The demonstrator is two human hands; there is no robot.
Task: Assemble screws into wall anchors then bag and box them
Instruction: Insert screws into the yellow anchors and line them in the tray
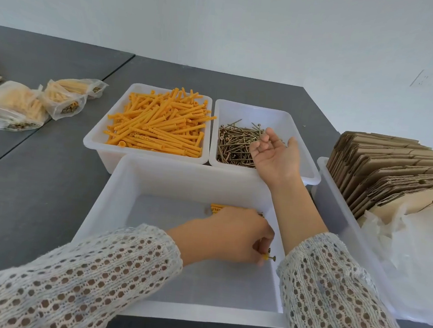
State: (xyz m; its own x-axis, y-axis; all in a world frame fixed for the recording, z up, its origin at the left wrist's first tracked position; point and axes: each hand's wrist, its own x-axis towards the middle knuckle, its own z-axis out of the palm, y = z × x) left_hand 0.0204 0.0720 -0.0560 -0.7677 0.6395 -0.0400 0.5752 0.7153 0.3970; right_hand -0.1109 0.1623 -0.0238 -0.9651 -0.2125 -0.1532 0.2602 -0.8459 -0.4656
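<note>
Left hand (232, 234): pinches an orange anchor with a screw (268, 257) in the near bin (105, 203).
Right hand (274, 153): fingers loose, over the screws (235, 144).

Orange anchors (158, 129) lay heaped in the left tub; brown screws (238, 144) in the right; sealed bags (12, 107) far left

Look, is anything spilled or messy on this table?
Nothing has spilled. A few orange plastic wall anchors poke up over the far rim of their white plastic tub, and the brown metal screws lie in a loose tangle inside theirs. That looks like ordinary piling, nothing broken.
</note>
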